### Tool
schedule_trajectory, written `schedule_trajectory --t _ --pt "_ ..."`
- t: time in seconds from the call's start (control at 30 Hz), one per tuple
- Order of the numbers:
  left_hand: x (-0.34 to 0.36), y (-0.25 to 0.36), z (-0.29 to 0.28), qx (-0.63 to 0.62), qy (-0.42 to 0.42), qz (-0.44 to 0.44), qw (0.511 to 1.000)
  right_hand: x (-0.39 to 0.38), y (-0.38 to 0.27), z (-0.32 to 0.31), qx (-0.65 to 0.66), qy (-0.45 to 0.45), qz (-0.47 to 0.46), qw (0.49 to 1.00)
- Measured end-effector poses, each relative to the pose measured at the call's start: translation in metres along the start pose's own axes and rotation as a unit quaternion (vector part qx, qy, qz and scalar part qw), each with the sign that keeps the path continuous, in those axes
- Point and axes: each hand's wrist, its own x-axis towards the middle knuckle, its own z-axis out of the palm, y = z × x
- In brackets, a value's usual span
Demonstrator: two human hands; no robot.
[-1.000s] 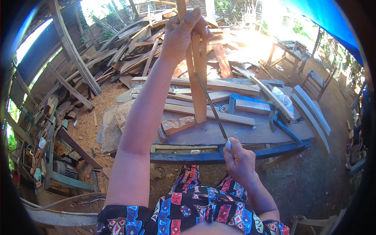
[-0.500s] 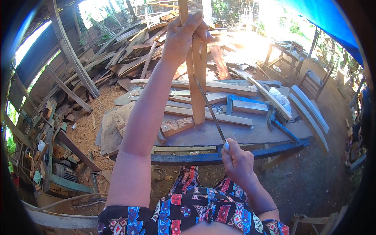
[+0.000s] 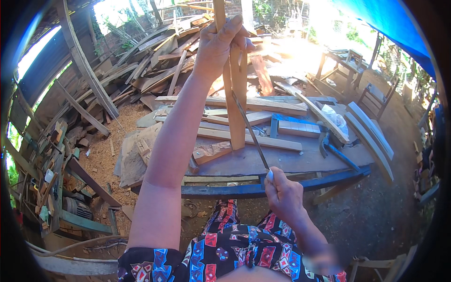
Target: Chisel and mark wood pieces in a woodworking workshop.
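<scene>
My left hand (image 3: 220, 46) grips the top of a wooden piece (image 3: 236, 98) that stands upright on the workbench (image 3: 263, 162). Lower down, my right hand (image 3: 282, 195) is closed around the handle of a long thin metal tool (image 3: 249, 129), a file or chisel. Its blade slants up to the left and its tip touches the upright piece about halfway up. Around the foot of the upright piece lie flat planks (image 3: 249, 138) and a short reddish wood block (image 3: 211, 152).
A blue clamp frame (image 3: 286, 123) and a hammer (image 3: 336, 150) lie on the bench's right side. A big heap of scrap boards (image 3: 155, 66) fills the back left, over sawdust-covered ground (image 3: 101, 157). Wooden chair frames (image 3: 345, 68) stand at the back right, machinery (image 3: 70, 207) at the left.
My right hand has drawn back toward me and a little right, pulling the tool down along the upright piece. The left hand has kept its grip on the piece.
</scene>
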Motion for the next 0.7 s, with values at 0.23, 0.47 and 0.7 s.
schedule_trajectory --t 0.23,0.47,0.7 --pt "-0.001 0.002 0.009 -0.037 0.032 -0.007 0.999 0.0 0.002 0.0 -0.006 -0.006 0.009 1.0" --pt "-0.003 0.005 0.007 -0.01 0.038 -0.01 0.999 0.003 -0.005 -0.003 -0.004 -0.031 0.047 0.998" --pt "-0.009 0.01 0.014 -0.011 0.02 -0.01 1.0 0.024 -0.018 -0.002 -0.023 -0.032 0.015 0.999"
